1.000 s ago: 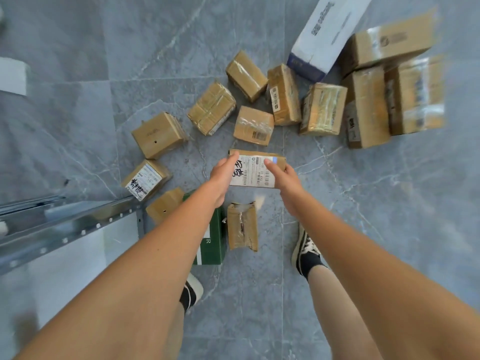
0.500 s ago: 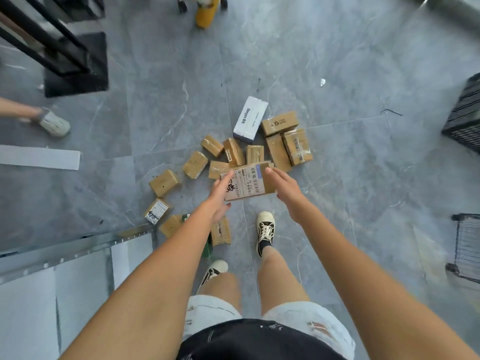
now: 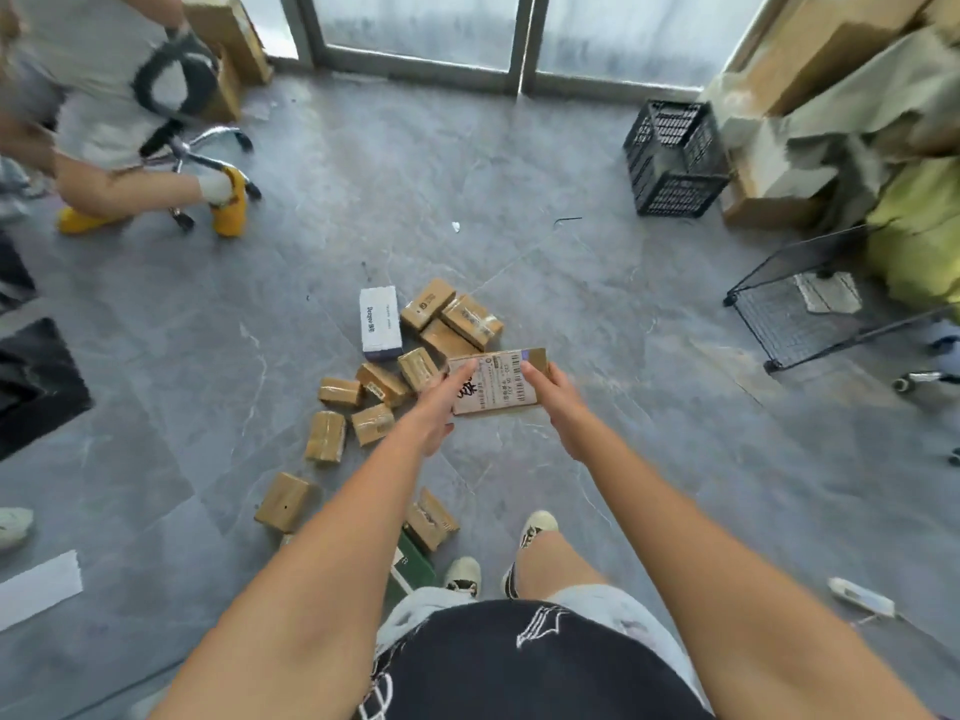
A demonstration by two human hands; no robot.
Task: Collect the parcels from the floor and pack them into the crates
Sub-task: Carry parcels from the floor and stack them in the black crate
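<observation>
Brown cardboard parcel [image 3: 497,381], flat, white shipping label with barcode and black marker scrawl on top, held above the floor [image 3: 597,314] between both hands. Left hand [image 3: 441,402] grips its left edge, thumb on the label; right hand [image 3: 558,402] grips the right edge, fingers curled over the top. More taped brown parcels [image 3: 382,381] lie scattered on the grey tile floor below, plus a white box [image 3: 380,322] among them. Black plastic crate [image 3: 675,158] stands far right near the glass door; contents can't tell. Black wire basket [image 3: 810,314] nearer right, holds a pale flat item.
</observation>
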